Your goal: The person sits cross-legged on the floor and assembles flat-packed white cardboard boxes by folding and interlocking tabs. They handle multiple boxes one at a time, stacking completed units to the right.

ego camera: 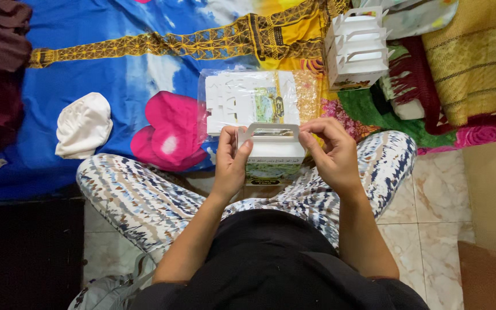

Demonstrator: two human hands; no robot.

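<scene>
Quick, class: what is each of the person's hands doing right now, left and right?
Left hand: closed on the left side of the small white carry box.
Right hand: closed on the box's right side, fingers pinching near its handle.

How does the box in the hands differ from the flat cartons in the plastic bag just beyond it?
The handled box is folded up, standing with its handle raised; the flat cartons lie unfolded. The left hand and right hand grip the box; the cartons lie untouched in a clear bag on the blue cloth. Both are white card with green print.
</scene>
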